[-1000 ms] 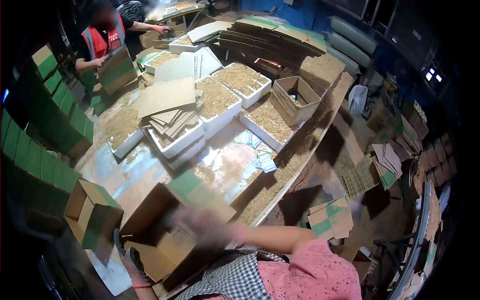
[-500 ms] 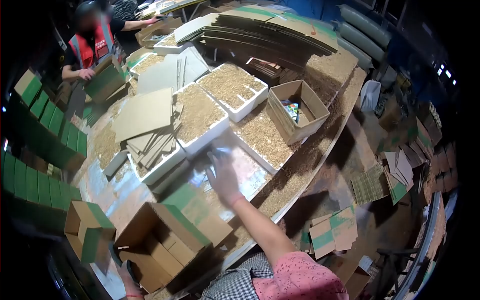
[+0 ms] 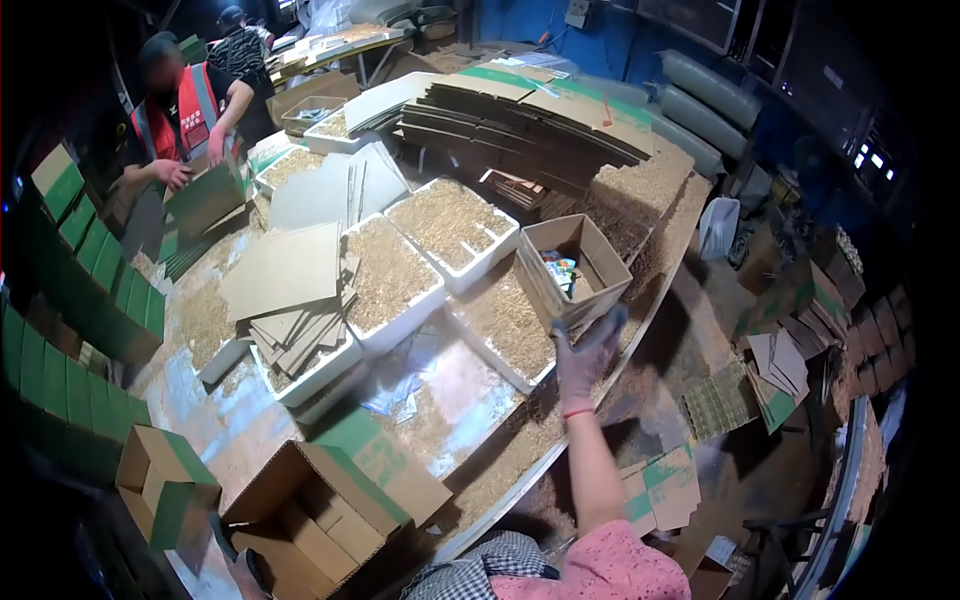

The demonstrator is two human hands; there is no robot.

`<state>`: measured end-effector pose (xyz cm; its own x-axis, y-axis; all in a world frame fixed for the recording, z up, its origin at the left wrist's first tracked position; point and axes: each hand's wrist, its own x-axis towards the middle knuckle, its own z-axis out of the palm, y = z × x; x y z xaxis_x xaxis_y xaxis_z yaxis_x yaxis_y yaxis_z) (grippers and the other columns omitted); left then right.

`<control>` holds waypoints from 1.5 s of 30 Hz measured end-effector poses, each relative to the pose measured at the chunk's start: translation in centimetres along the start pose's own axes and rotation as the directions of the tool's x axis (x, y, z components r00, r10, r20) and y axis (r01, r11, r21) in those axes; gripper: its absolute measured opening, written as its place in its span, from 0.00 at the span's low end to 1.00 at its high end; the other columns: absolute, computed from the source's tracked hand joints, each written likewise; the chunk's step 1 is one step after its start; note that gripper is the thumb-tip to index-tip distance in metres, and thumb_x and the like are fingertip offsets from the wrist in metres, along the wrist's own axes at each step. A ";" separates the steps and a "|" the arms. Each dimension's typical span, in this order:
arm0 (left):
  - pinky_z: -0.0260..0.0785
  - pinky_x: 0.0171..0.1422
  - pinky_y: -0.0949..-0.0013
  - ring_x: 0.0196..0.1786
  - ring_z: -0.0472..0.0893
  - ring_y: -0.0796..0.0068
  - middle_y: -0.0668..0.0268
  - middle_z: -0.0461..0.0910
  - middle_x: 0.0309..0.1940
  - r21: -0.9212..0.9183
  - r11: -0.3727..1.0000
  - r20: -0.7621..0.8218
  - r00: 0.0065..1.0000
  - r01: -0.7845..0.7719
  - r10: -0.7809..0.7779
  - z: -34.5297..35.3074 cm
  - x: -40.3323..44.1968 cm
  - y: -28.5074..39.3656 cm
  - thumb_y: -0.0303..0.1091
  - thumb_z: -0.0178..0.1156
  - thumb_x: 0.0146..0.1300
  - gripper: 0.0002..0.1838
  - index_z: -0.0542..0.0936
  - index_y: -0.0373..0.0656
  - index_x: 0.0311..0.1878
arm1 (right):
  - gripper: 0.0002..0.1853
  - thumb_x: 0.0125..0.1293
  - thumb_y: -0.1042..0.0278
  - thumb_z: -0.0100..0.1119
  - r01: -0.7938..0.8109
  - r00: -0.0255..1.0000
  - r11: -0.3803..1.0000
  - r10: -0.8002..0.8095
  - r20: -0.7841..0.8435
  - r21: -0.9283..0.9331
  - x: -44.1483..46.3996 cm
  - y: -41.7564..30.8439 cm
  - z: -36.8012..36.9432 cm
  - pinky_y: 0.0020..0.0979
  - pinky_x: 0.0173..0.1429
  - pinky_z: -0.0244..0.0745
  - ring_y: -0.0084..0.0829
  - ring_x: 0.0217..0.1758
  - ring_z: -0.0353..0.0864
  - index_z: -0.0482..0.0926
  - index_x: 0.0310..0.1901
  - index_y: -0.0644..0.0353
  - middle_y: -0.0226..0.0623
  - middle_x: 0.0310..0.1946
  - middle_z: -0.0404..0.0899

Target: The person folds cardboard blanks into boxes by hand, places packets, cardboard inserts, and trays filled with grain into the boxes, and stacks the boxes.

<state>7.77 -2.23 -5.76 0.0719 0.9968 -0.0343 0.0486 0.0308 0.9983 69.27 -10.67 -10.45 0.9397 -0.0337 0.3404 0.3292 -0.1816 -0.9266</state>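
Observation:
At the bottom left, my left hand (image 3: 243, 570) grips the near side of an open cardboard box (image 3: 362, 488), fingers outside and thumb toward the inside; part of the hand is out of view. The box has green bands, and its inside shows bare cardboard. My right hand (image 3: 588, 362) reaches forward with fingers spread, close in front of a smaller open carton (image 3: 606, 292). Whether the fingertips touch that carton I cannot tell. Colourful packets (image 3: 562, 272) lie inside it. Left of the hand is a white tray (image 3: 490, 355) of wood shavings.
White foam trays (image 3: 405, 335) of shavings stand mid-table, with cardboard sheets (image 3: 285, 270) on some. A folded box stack (image 3: 520, 130) rises behind. A smaller open box (image 3: 165, 485) sits left. Across the table, a person in a red vest (image 3: 185, 120) handles a box.
My right hand has moved right, from the table surface by the trays to the small carton. My left hand stays at the box. The co-worker has brought both hands to their box.

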 end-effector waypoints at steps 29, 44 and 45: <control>0.67 0.62 0.70 0.60 0.71 0.69 0.60 0.66 0.63 0.047 0.992 -0.136 0.984 0.120 -0.113 0.4 -0.6 1.6 0.21 0.47 0.48 0.44 0.52 0.41 0.75 | 0.40 0.71 0.62 0.50 -0.489 0.859 0.789 0.362 0.362 0.373 -3.8 8.5 3.0 0.37 0.78 0.37 0.33 0.78 0.42 0.35 0.75 0.54 0.42 0.75 0.43; 0.54 0.70 0.74 0.69 0.61 0.67 0.61 0.64 0.66 0.125 0.992 0.023 0.999 0.036 -0.040 -2.5 2.1 -0.7 0.26 0.52 0.49 0.24 0.77 0.40 0.53 | 0.24 0.68 0.62 0.51 -0.899 0.310 0.393 0.261 0.914 0.193 -6.8 -6.4 -8.5 0.32 0.61 0.72 0.32 0.58 0.75 0.68 0.61 0.66 0.39 0.52 0.76; 0.53 0.71 0.73 0.69 0.62 0.65 0.61 0.65 0.64 0.134 0.990 0.022 0.999 0.042 -0.045 -1.6 2.8 0.4 0.23 0.50 0.48 0.24 0.77 0.40 0.53 | 0.24 0.68 0.62 0.51 -0.896 0.308 0.401 0.247 0.919 0.192 -7.3 -8.1 -8.5 0.32 0.61 0.72 0.32 0.58 0.75 0.68 0.61 0.66 0.39 0.52 0.76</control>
<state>6.37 0.73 -5.34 0.0913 0.9926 -0.0801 0.1849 0.0622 0.9808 58.99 -17.31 -4.06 0.4556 0.8481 -0.2705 -0.6919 0.1462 -0.7070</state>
